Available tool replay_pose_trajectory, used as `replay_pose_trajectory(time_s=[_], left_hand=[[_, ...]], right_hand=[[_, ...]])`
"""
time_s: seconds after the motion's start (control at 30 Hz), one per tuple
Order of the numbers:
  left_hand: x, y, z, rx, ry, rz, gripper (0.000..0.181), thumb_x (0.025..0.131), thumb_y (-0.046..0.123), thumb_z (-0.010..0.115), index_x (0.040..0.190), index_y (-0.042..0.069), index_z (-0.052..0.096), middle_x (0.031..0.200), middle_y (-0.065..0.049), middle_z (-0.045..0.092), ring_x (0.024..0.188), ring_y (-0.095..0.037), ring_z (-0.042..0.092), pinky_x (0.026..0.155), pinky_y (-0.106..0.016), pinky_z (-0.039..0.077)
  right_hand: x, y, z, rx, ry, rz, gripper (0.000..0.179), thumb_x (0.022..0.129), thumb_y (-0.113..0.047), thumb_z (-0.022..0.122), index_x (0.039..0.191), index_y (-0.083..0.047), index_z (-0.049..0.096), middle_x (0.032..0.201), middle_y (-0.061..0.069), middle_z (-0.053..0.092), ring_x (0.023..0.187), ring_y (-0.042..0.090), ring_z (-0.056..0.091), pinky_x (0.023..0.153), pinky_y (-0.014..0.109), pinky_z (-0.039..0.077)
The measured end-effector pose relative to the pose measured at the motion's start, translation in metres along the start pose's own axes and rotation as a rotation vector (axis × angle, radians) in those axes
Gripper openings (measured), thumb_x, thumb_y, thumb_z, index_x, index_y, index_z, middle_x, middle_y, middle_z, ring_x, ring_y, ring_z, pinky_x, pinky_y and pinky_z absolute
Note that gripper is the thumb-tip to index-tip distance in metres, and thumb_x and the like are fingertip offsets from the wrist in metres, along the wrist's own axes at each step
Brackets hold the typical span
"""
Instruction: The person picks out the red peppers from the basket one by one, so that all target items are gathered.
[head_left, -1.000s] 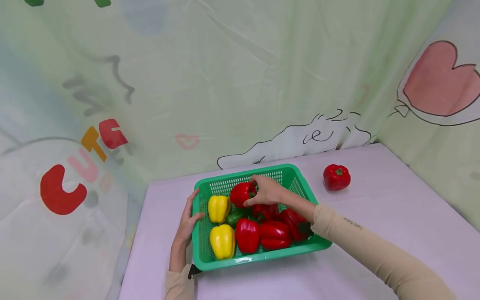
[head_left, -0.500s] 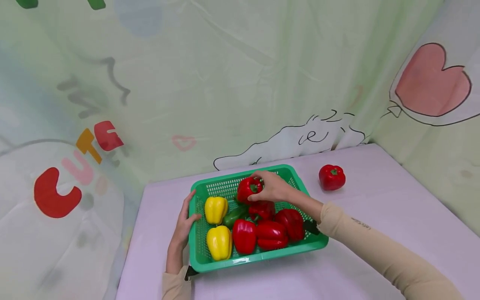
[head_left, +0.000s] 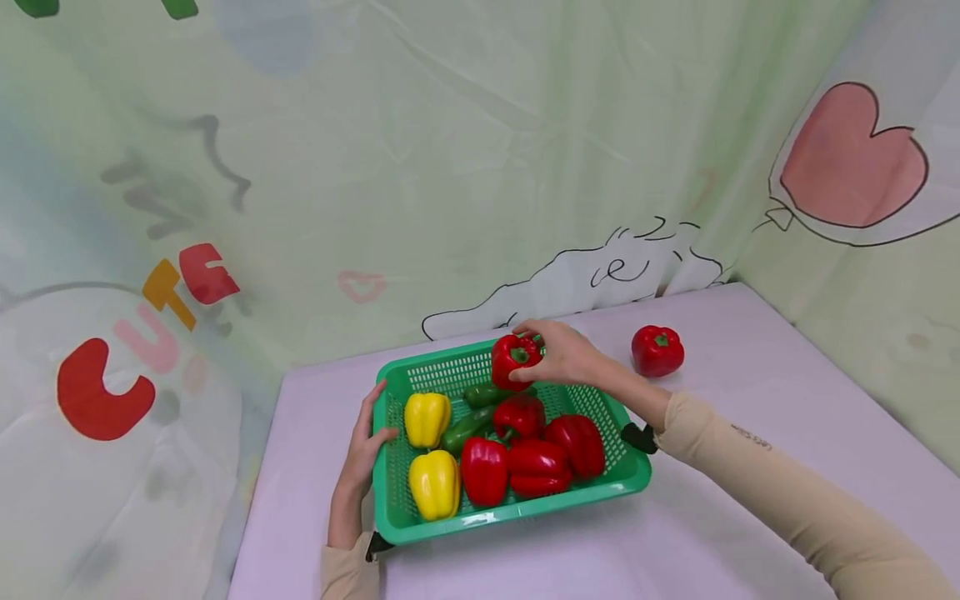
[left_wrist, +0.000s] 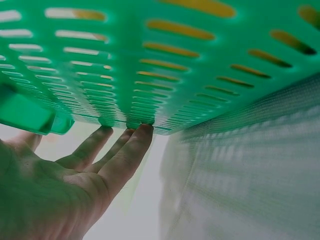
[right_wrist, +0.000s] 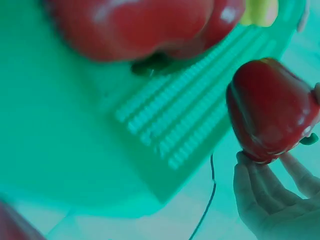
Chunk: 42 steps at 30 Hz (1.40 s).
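Note:
My right hand grips a red bell pepper above the far side of a green plastic basket, thumb and fingers at opposite sides of it. The right wrist view shows that same bell pepper held by the fingertips. At the basket's left end my left hand holds the wall, thumb over the rim; in the left wrist view its fingers touch the slotted outside. Inside lie two yellow bell peppers, several red bell peppers and two green peppers.
Another red bell pepper sits on the pale lilac table, right of the basket. A printed curtain hangs behind the table and along both sides.
My right hand has raised the red bell pepper and moved it right and away, uncovering a green pepper below. The left hand stays on the basket. The view has shifted slightly.

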<state>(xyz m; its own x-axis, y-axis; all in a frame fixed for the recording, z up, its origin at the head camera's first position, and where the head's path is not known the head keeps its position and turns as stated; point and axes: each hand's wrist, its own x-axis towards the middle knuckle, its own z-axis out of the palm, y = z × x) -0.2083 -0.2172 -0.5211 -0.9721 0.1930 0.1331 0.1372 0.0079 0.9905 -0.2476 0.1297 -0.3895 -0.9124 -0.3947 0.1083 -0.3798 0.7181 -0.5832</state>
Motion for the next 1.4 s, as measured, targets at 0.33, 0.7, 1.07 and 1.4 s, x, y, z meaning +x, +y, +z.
replay_pose_trajectory(time_s=[0.33, 0.7, 1.07, 1.4], left_hand=[[0.002, 0.001, -0.002, -0.011, -0.006, 0.002, 0.076, 0.089, -0.002, 0.049, 0.158, 0.016, 0.022, 0.157, -0.019, 0.027, 0.125, -0.039, 0.04, 0.089, -0.037, 0.051], [0.004, 0.002, -0.001, 0.016, -0.008, 0.068, 0.075, 0.088, 0.003, 0.049, 0.157, 0.02, 0.024, 0.153, -0.022, 0.029, 0.118, -0.027, 0.046, 0.082, -0.031, 0.053], [-0.002, 0.004, -0.001, -0.009, 0.002, 0.007, 0.075, 0.09, -0.002, 0.047, 0.158, 0.015, 0.021, 0.156, -0.022, 0.027, 0.12, -0.035, 0.044, 0.081, -0.032, 0.054], [-0.004, 0.001, 0.002, 0.0, 0.006, 0.004, 0.075, 0.089, -0.001, 0.048, 0.158, 0.015, 0.021, 0.157, -0.021, 0.025, 0.121, -0.035, 0.042, 0.084, -0.031, 0.052]], right_hand=[[-0.019, 0.013, -0.036, -0.012, 0.036, 0.012, 0.067, 0.074, -0.029, 0.083, 0.13, -0.002, 0.059, 0.121, 0.017, 0.064, 0.105, 0.034, 0.059, 0.075, 0.041, 0.057], [-0.055, 0.036, -0.078, -0.035, 0.116, 0.045, 0.065, 0.078, -0.028, 0.081, 0.13, 0.001, 0.056, 0.12, 0.02, 0.063, 0.106, 0.039, 0.059, 0.076, 0.048, 0.055], [-0.093, 0.072, -0.088, -0.006, 0.136, 0.072, 0.065, 0.075, -0.02, 0.084, 0.127, 0.007, 0.056, 0.115, 0.023, 0.062, 0.102, 0.04, 0.058, 0.07, 0.043, 0.058], [-0.125, 0.109, -0.079, -0.031, 0.108, 0.078, 0.069, 0.07, -0.018, 0.088, 0.126, 0.007, 0.056, 0.113, 0.022, 0.062, 0.1, 0.04, 0.059, 0.067, 0.037, 0.058]])
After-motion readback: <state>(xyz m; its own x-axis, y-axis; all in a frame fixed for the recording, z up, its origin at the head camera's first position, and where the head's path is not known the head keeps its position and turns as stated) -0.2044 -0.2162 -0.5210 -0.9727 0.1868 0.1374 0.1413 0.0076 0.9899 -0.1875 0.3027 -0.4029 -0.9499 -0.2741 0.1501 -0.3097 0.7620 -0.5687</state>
